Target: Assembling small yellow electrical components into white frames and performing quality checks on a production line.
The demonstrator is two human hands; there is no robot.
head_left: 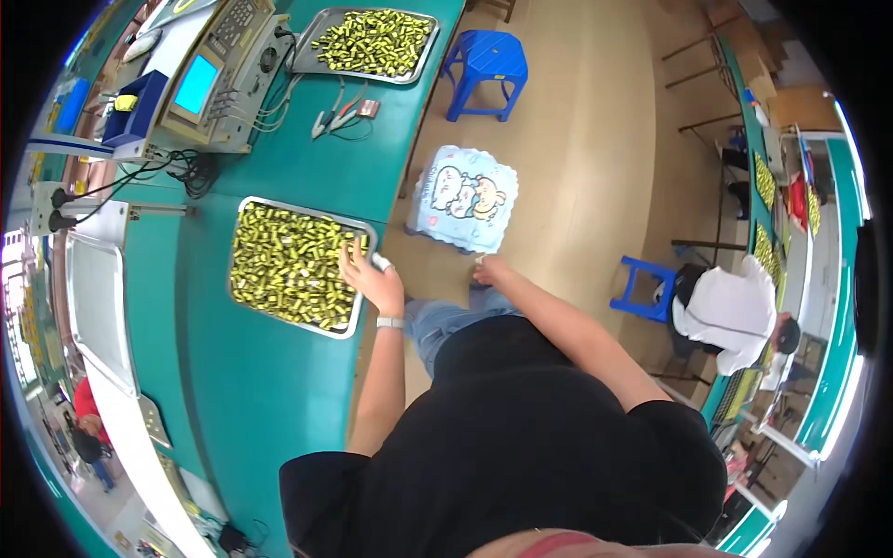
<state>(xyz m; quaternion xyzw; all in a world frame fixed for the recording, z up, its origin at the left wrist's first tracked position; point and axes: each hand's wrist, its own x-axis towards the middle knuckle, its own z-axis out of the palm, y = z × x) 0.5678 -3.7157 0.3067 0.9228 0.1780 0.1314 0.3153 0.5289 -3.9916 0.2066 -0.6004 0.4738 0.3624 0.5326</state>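
My left hand (374, 282) reaches over the right rim of a metal tray (296, 322) on the green table. Its fingers are apart, with the tips over the small yellow-green cylindrical parts (288, 265) that fill the tray. Something white wraps a finger or the thumb of that hand. My right hand (491, 270) is low beside the near edge of a stool's light blue cartoon cushion (465, 200). Those fingers look curled; a small pale bit shows at their tips, and what they hold, if anything, cannot be made out.
Another tray (433, 42) of similar parts lies at the table's far end. Test leads (335, 121) run from a bench instrument (200, 84) with a lit screen. A blue stool (488, 56) stands on the floor ahead. At right a person in white (730, 312) sits at another bench.
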